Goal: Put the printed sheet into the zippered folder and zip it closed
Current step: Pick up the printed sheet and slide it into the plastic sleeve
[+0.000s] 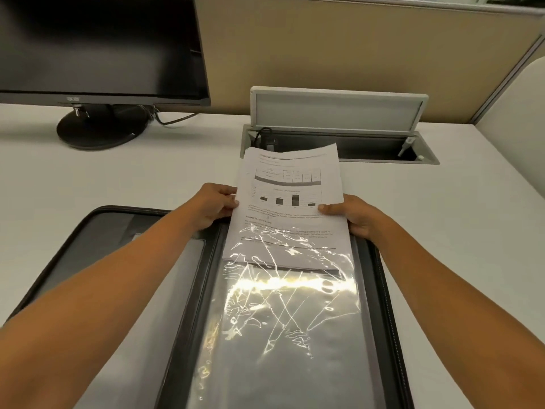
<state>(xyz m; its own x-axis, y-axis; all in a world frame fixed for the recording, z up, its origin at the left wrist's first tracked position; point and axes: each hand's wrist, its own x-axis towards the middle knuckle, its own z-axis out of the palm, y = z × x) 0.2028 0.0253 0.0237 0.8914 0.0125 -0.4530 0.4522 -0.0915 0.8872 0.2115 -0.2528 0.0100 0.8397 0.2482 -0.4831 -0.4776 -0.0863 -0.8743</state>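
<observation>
Both hands pinch the printed sheet (290, 187) at center frame, left hand (213, 206) and right hand (352, 215) at its side edges, its lower end already under the open folder's (380, 278) clear sleeve (290, 320). Insertion is underway; pushing it fully down, then zipping, likely follows.

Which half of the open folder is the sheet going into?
The right half of the zippered folder, under its clear plastic sleeve; the printed sheet is partly inside. The left half holds only a grey pocket.
</observation>
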